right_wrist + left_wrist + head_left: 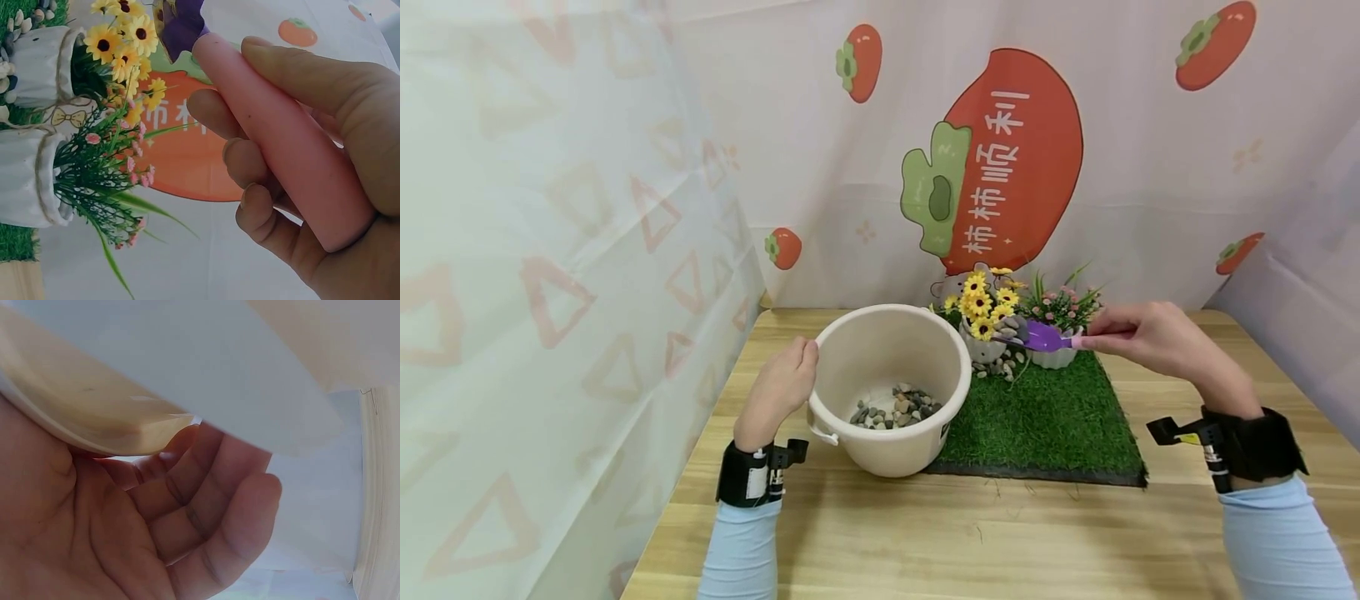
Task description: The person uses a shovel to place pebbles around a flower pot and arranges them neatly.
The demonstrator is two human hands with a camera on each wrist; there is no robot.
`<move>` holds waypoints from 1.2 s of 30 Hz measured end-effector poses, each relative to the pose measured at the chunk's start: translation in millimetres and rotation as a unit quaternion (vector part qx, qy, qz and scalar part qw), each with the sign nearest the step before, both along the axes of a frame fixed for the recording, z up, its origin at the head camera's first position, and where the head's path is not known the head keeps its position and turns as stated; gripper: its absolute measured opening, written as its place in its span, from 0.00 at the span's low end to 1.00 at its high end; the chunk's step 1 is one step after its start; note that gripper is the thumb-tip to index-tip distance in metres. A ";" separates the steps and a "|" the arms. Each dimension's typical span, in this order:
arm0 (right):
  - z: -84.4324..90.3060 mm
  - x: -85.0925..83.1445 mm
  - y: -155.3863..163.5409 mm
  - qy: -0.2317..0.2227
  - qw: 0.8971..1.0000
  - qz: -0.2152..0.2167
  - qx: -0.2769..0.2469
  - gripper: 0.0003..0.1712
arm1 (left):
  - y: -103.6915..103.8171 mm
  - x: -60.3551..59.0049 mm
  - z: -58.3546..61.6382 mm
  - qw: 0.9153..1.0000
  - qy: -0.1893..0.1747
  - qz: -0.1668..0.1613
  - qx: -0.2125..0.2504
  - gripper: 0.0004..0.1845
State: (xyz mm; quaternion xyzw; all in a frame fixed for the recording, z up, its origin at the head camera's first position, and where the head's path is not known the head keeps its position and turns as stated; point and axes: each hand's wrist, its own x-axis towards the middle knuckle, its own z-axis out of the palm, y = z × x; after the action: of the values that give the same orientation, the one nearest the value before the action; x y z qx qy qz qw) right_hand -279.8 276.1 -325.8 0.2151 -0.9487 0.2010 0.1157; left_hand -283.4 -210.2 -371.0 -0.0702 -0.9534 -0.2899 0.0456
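Note:
My left hand grips the left rim of a beige plastic bucket, its fingers curled over the edge in the left wrist view. Pebbles in grey, tan and white lie on the bucket's floor. My right hand holds a small trowel with a purple blade and a pink handle. Several grey pebbles sit on the blade, which is over the turf's back part, in front of the yellow flowers. Only a piece of the blade shows in the right wrist view.
Two white pots stand at the back of a green turf mat: one with yellow flowers, one with pink flowers. Loose pebbles lie by the pots. The wooden table meets printed cloth at the back and left.

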 end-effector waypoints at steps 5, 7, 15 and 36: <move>-8.9 0.6 2.2 -0.018 1.000 -0.010 -0.007 0.06 | 0.1 0.0 -0.8 1.000 -0.003 0.002 0.003 0.25; -12.5 0.6 3.1 -0.021 1.000 -0.013 -0.010 0.05 | 0.4 0.0 -1.1 1.000 -0.007 0.001 0.004 0.25; -17.0 3.7 10.0 -0.051 0.998 -0.045 -0.016 0.07 | 2.1 1.3 -2.4 1.000 -0.003 0.001 0.007 0.24; -46.2 -3.4 26.8 -0.068 0.996 -0.057 -0.013 0.11 | 1.2 -1.7 -0.6 1.000 -0.007 0.010 0.005 0.25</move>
State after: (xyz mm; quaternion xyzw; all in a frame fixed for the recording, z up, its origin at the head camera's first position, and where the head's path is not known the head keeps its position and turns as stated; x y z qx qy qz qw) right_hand -283.2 302.9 -372.1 0.1448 -0.9623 0.2210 0.0651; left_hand -285.0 -209.0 -371.6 -0.0585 -0.9530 -0.2945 0.0417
